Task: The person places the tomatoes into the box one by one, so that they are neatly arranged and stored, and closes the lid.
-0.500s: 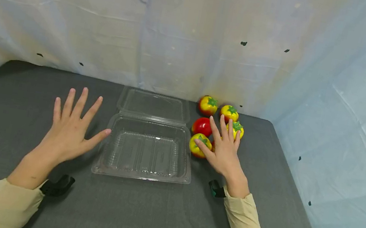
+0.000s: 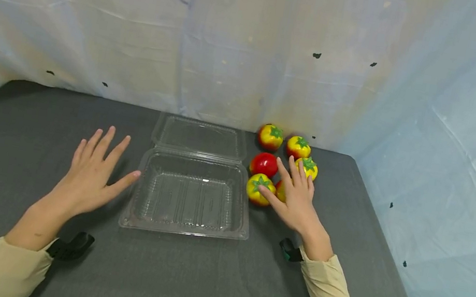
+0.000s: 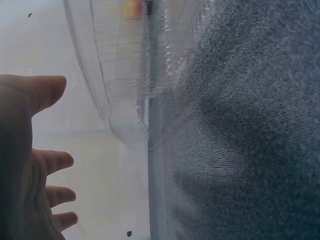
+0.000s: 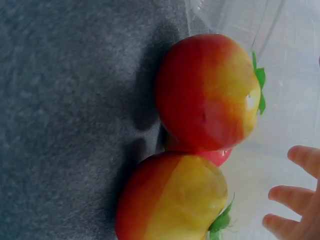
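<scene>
My left hand (image 2: 88,181) hovers left of a clear plastic clamshell box (image 2: 191,203), its fingers extended and thumb toward the rim, holding nothing. The box lies with its lid (image 2: 202,138) folded back. Over a cluster of toy fruits to the right is my right hand (image 2: 296,205), fingers spread and grasping none. Nearest its thumb sits a yellow-topped fruit (image 2: 256,193) with a green leafy cap, also seen as a red-and-yellow fruit (image 4: 202,92) in the right wrist view. A red one (image 2: 263,165) lies behind it. Another fruit (image 2: 280,191) is partly hidden under the hand.
Two yellow-and-red fruits, one left (image 2: 269,139) and one right (image 2: 298,149), stand at the table's back edge, with another (image 2: 310,169) beyond my right fingers. Pale sheeting (image 2: 244,55) rises behind and to the right of the dark grey cloth-covered table (image 2: 178,280).
My right hand has shifted slightly right and toward me, uncovering more of the fruit beneath it. My left hand has lowered a little, its fingers closer together. Box and fruits stay put.
</scene>
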`<move>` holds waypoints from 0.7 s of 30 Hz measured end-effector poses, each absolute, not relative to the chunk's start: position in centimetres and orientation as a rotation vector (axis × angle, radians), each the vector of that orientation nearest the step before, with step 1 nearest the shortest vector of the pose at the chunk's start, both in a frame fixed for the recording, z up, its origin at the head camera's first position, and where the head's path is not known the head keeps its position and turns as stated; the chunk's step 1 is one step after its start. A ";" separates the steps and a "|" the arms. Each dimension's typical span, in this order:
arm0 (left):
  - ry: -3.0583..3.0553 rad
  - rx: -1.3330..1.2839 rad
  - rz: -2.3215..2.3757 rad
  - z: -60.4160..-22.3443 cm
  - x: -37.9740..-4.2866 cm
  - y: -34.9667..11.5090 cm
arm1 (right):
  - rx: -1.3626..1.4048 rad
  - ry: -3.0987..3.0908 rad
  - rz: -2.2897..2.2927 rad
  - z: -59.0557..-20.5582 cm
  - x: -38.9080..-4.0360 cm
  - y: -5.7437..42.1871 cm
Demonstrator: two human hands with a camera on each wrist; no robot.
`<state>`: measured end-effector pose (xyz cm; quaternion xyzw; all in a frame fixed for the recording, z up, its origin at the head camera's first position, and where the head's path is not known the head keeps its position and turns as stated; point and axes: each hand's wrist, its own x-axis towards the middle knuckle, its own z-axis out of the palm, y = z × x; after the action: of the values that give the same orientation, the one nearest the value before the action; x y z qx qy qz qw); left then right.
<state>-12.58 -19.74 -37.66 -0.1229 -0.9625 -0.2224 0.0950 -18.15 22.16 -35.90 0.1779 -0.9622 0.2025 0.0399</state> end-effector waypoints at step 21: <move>-2.834 -0.616 -0.806 -38.0 -11.7 -19.7 | 0.542 -2.909 0.935 -36.4 -16.9 24.5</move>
<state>-11.69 -19.66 -38.00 -0.2043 -0.9394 -0.2673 0.0658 -16.86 24.51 -36.39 0.1746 -0.9372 0.3013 0.0191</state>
